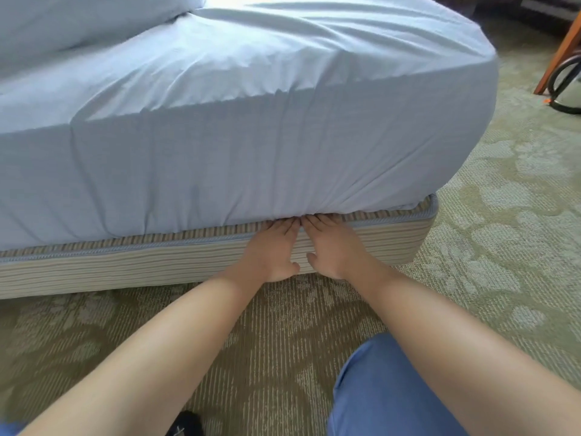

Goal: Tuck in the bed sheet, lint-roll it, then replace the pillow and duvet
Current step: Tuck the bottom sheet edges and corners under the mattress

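A pale blue bed sheet (220,136) covers the mattress and hangs down its side to the striped bed base (125,262). My left hand (273,250) and my right hand (330,247) lie side by side, palms down, on the base's top edge. Their fingertips are pushed under the sheet's lower hem, between mattress and base, and are hidden there. The sheet bunches into small folds right above the fingers. A pale blue pillow or duvet (78,17) lies on the bed at the upper left.
Green patterned carpet (503,247) spreads around the bed. A wooden furniture leg (562,48) and a dark curved cable or hose (562,80) stand at the far right. My knee in blue trousers (386,391) is at the bottom.
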Motion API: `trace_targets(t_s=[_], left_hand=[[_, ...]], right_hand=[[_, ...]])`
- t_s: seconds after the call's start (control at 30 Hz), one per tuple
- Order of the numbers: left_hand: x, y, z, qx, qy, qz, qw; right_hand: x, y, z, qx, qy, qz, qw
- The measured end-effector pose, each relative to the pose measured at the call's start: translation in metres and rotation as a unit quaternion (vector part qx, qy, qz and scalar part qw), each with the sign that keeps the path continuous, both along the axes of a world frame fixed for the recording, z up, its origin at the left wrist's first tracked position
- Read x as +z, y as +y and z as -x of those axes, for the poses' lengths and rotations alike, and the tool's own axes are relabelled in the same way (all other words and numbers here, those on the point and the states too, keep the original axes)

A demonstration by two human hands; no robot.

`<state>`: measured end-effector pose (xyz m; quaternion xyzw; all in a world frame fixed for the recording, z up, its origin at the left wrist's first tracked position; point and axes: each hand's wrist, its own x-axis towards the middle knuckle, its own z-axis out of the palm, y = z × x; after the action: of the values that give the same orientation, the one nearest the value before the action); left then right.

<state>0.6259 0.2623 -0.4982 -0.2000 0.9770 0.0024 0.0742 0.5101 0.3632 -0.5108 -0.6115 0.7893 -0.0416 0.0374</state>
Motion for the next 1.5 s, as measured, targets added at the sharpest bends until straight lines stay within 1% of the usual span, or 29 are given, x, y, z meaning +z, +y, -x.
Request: trace_targets(t_s=[0.13, 0.23, 0.3, 0.4, 0.47, 0.5, 0.53, 0.6, 0.67, 0.73, 0.8, 0.87, 0.93, 1.0, 1.07, 1.13, 1.23, 1.27, 1.33, 1.37, 1.43, 1.5], left_hand=[[-0.004, -0.003, 0.006, 0.007, -0.006, 0.000, 1.000], [-0.005, -0.010, 0.005, -0.010, 0.023, 0.011, 1.000], [-0.004, -0.014, 0.002, -0.027, 0.043, 0.012, 0.999], [0.006, -0.021, -0.013, -0.071, 0.055, 0.000, 0.996], [0.016, -0.028, -0.025, -0.140, 0.094, 0.013, 0.986], [0.023, -0.032, -0.030, -0.168, 0.112, 0.033, 0.979], [0.033, -0.036, -0.034, -0.193, 0.124, 0.063, 0.971], [0.056, -0.043, -0.036, -0.216, 0.141, 0.116, 0.959], [0.082, -0.045, -0.036, -0.199, 0.142, 0.138, 0.960], [0.103, -0.044, -0.036, -0.166, 0.136, 0.125, 0.969], [0.118, -0.040, -0.037, -0.130, 0.145, 0.118, 0.974], [0.132, -0.036, -0.039, -0.112, 0.161, 0.129, 0.972], [0.144, -0.034, -0.040, -0.110, 0.186, 0.173, 0.961], [0.158, -0.032, -0.044, -0.101, 0.222, 0.214, 0.946], [0.170, -0.034, -0.048, -0.082, 0.257, 0.231, 0.935], [0.182, -0.039, -0.050, -0.061, 0.284, 0.218, 0.932], [0.201, -0.059, -0.048, -0.089, 0.317, 0.213, 0.920], [0.209, -0.069, -0.044, -0.108, 0.321, 0.221, 0.914], [0.224, -0.095, -0.034, -0.148, 0.319, 0.237, 0.905], [0.230, -0.107, -0.029, -0.155, 0.315, 0.243, 0.904], [0.243, -0.129, -0.019, -0.135, 0.296, 0.229, 0.917], [0.253, -0.146, -0.013, -0.100, 0.266, 0.202, 0.937]], right_hand=[[0.003, -0.014, 0.000, -0.022, -0.014, -0.009, 1.000], [0.005, -0.027, 0.002, -0.050, -0.026, 0.000, 0.998], [0.006, -0.031, 0.002, -0.056, -0.033, -0.014, 0.998], [0.010, -0.028, 0.003, -0.051, -0.059, -0.065, 0.995], [0.019, -0.024, 0.006, -0.056, -0.119, -0.062, 0.989], [0.025, -0.020, 0.008, -0.057, -0.132, -0.041, 0.989], [0.033, -0.017, 0.009, -0.048, -0.122, -0.007, 0.991], [0.053, -0.010, 0.011, -0.024, -0.061, 0.055, 0.996], [0.076, -0.007, 0.012, -0.005, -0.012, 0.094, 0.995], [0.099, -0.012, 0.012, -0.018, 0.008, 0.145, 0.989], [0.120, -0.017, 0.010, -0.017, 0.025, 0.227, 0.973], [0.136, -0.018, 0.008, 0.010, 0.079, 0.305, 0.949], [0.145, -0.020, 0.009, 0.038, 0.155, 0.339, 0.927], [0.147, -0.024, 0.009, 0.053, 0.193, 0.360, 0.911], [0.151, -0.030, 0.007, 0.048, 0.192, 0.358, 0.913], [0.156, -0.039, 0.000, 0.042, 0.165, 0.369, 0.914], [0.180, -0.054, -0.003, 0.018, 0.102, 0.421, 0.901], [0.191, -0.061, 0.002, 0.005, 0.099, 0.425, 0.900], [0.217, -0.076, 0.012, -0.022, 0.119, 0.408, 0.905], [0.230, -0.085, 0.019, -0.035, 0.116, 0.374, 0.920], [0.255, -0.100, 0.030, -0.077, 0.067, 0.263, 0.959], [0.274, -0.110, 0.039, -0.110, 0.029, 0.162, 0.980]])
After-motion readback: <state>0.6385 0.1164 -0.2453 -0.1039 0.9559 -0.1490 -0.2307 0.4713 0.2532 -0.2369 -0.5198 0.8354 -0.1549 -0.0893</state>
